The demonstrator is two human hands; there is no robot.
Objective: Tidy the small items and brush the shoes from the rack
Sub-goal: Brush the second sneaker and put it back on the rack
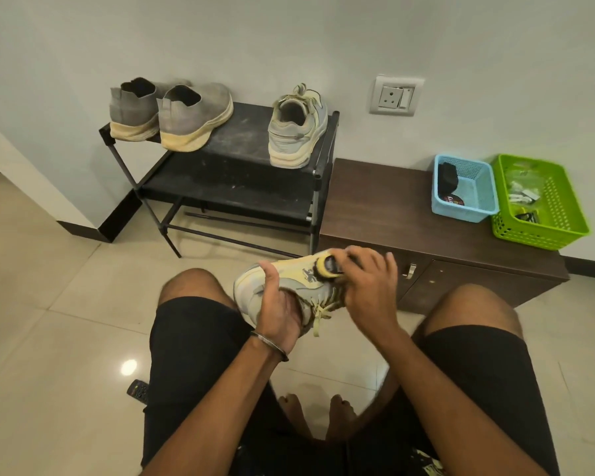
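At centre, between the knees: one sneaker (289, 286) gripped by left hand (279, 304), fingers hidden inside; right hand (368, 286) clenched around brush (330, 266), mostly covered. At 12 o'clock, rack (241, 146) bearing three shoes. At 2 o'clock, two baskets, contents unclear.

Four shoes (193, 116) in all, three on the one rack (241, 173) and one held, two baskets (464, 188) on one cabinet (375, 207), and seemingly one brush (332, 266).

One head-worn view — looking forward and down, close over the lap, toward the shoe rack (227, 159) and wall.
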